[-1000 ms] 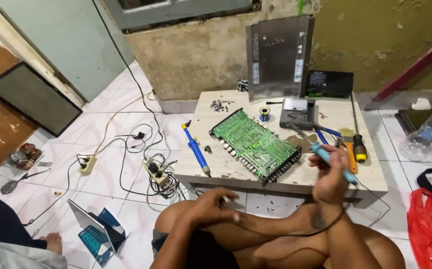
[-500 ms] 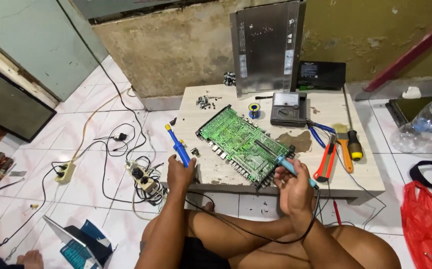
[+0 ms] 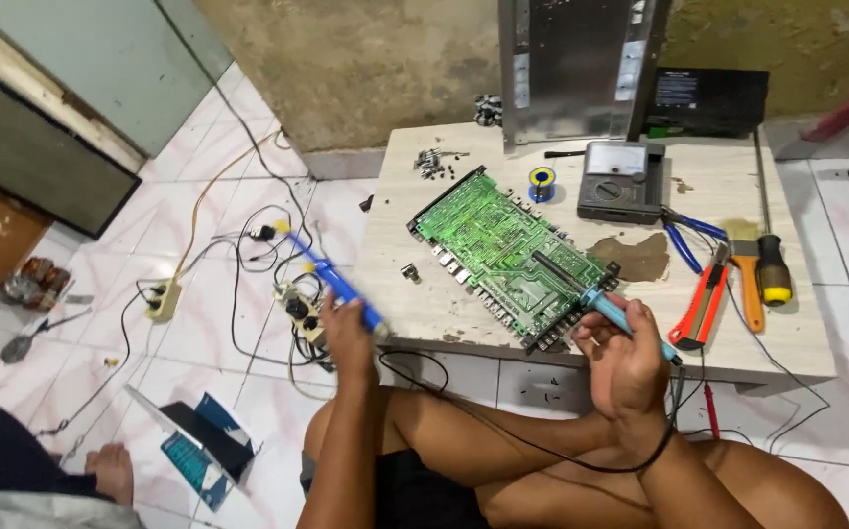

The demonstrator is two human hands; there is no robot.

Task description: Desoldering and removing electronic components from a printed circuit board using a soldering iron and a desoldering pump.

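Note:
A green circuit board (image 3: 503, 250) lies tilted on the low pale table (image 3: 738, 333). My right hand (image 3: 625, 358) grips a light-blue soldering iron (image 3: 601, 299) whose dark tip rests over the board's right part. My left hand (image 3: 346, 333) holds a blue desoldering pump (image 3: 331, 279) by its lower end, at the table's left front corner, with its yellow-tipped end pointing away to the upper left. A black cord (image 3: 503, 431) runs from the iron across my legs.
On the table stand a grey meter (image 3: 620, 181), a solder spool (image 3: 541, 183), blue pliers (image 3: 684, 235), red cutters (image 3: 704, 304), a brush and a screwdriver (image 3: 772, 269). A metal panel (image 3: 571, 69) leans behind. Power strips and cables (image 3: 238, 294) cover the floor left. Another person's hand (image 3: 111, 470) is bottom left.
My left hand went from my lap to the table's left corner and picked up the blue pump. My right hand brought the soldering iron down onto the board. The view swung left.

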